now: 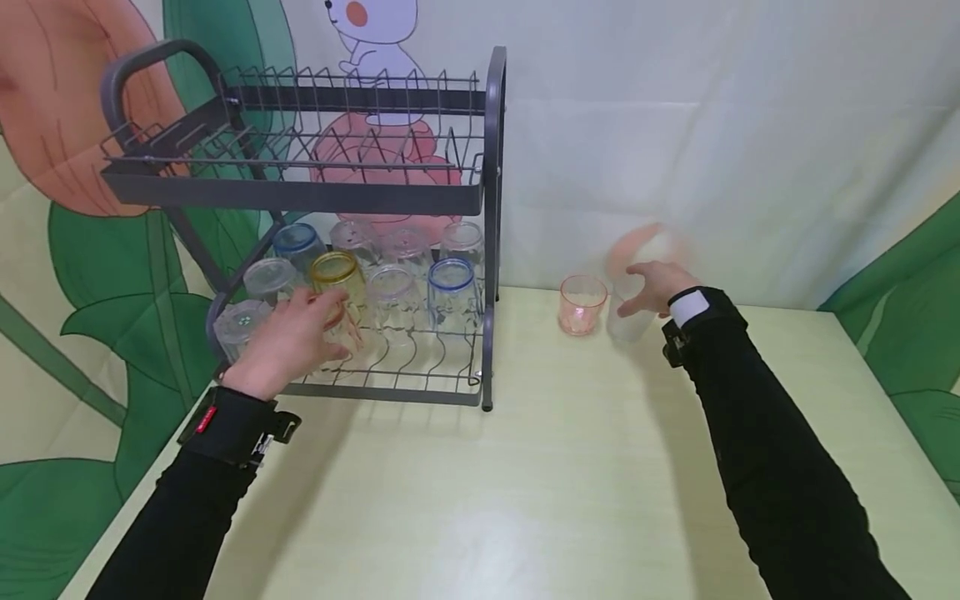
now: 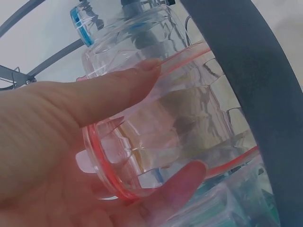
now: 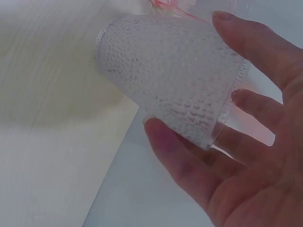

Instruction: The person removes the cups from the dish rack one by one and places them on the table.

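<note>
In the lower tier of the rack, my left hand (image 1: 288,342) grips a clear glass with a red-pink rim (image 2: 109,165), thumb on one side and fingers on the other. The yellow glass (image 1: 335,268) stands upside down just behind that hand. At the back of the table my right hand (image 1: 660,287) holds a clear tumbler with a pebbled surface (image 3: 165,75), its thumb and fingers around the wider end. A small pink glass (image 1: 581,307) stands upright to the left of the tumbler. Behind the right hand shows a blurred pinkish ring (image 1: 633,243).
The dark two-tier dish rack (image 1: 300,196) stands at the left, with wire slots on its upper tier. Several upturned glasses fill its lower tier, including a blue-rimmed glass (image 1: 452,296). A printed curtain (image 1: 712,150) hangs behind the pale table (image 1: 487,492).
</note>
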Tool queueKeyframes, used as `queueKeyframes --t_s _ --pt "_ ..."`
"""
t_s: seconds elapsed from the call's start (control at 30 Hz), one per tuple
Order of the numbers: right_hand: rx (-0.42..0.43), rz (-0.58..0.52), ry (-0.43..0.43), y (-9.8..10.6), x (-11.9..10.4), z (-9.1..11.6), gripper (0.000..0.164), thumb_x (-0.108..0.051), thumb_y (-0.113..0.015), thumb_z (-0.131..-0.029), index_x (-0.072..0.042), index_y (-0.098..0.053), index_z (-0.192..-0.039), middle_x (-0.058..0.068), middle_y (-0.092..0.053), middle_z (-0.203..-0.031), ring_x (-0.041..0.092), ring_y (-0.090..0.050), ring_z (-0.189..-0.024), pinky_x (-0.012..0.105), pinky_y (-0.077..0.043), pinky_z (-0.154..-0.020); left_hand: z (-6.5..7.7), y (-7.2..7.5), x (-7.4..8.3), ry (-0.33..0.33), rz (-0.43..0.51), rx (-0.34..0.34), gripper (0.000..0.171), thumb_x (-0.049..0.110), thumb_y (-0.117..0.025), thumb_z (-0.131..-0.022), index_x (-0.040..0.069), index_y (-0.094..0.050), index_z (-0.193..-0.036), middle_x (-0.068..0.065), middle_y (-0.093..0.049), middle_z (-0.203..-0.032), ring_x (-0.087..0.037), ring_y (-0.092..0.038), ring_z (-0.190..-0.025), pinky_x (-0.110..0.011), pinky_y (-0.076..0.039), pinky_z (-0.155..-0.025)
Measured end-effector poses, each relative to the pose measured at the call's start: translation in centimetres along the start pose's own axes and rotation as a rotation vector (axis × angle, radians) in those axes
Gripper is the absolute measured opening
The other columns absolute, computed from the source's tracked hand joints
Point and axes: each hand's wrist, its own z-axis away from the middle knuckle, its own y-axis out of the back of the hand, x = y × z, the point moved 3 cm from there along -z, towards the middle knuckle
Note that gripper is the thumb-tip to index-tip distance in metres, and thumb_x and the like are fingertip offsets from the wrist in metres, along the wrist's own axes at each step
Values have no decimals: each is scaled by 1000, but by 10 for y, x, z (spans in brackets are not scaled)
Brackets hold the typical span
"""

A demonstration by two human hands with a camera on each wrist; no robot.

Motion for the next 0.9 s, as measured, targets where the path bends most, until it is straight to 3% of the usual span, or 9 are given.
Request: queueKeyframes --t_s 0.2,0.37,0.5,0.57,0.63,0.73,0.9 --pt "6 -38 -16 -3 3 1 84 -28 -76 -86 -1 -31 -151 28 -37 -148 28 -57 -75 32 -53 -60 2 -1 -6 -27 59 37 71 20 -79 -84 3 -43 -143 -28 -47 -121 -42 -50 -98 -52 -48 -71" --pt "7 -39 -23 -3 5 4 85 -31 -75 -86 -3 -28 -152 27 -37 -148 23 -51 -63 30 -49 -56 1 -1 -8 -40 47 48 70 23 -79 -84 3 -45 -142 -26 -47 -116 -40 -49 -93 -49 -47 -67" --pt "14 -11 5 -2 3 5 85 -31 -74 -87 -1 -28 -152 28 -33 -150 33 -57 -89 33 -52 -60 1 1 -7 -43 37 67 69 25 -78 -84 4 -46 -142 -25 -48 -112 -39 -49 -90 -47 -45 -64" --pt "26 11 36 -2 3 6 85 -32 -73 -88 2 -28 -151 29 -32 -150 40 -51 -113 40 -55 -77 1 1 -7 -41 37 74 69 25 -78 -84 4 -46 -142 -25 -48 -112 -38 -49 -88 -47 -45 -63" --pt "23 7 62 -3 5 4 89 -37 -73 -88 3 -26 -151 30 -30 -151 42 -45 -123 47 -52 -87 2 2 -6 -36 38 77 70 26 -78 -84 4 -46 -143 -25 -47 -113 -38 -49 -87 -46 -45 -63" --pt "26 -14 92 -6 8 3 97 -46 -71 -87 4 -19 -153 31 -28 -152 45 -34 -135 56 -36 -106 4 2 -7 -25 46 71 70 27 -77 -86 5 -45 -144 -25 -46 -115 -39 -50 -87 -46 -45 -63" --pt "87 -89 141 -2 6 4 101 -53 -66 -88 2 -13 -155 31 -22 -154 46 -21 -141 60 -25 -112 8 4 -9 0 68 53 71 33 -73 -89 7 -42 -147 -27 -45 -121 -43 -52 -93 -52 -48 -68"
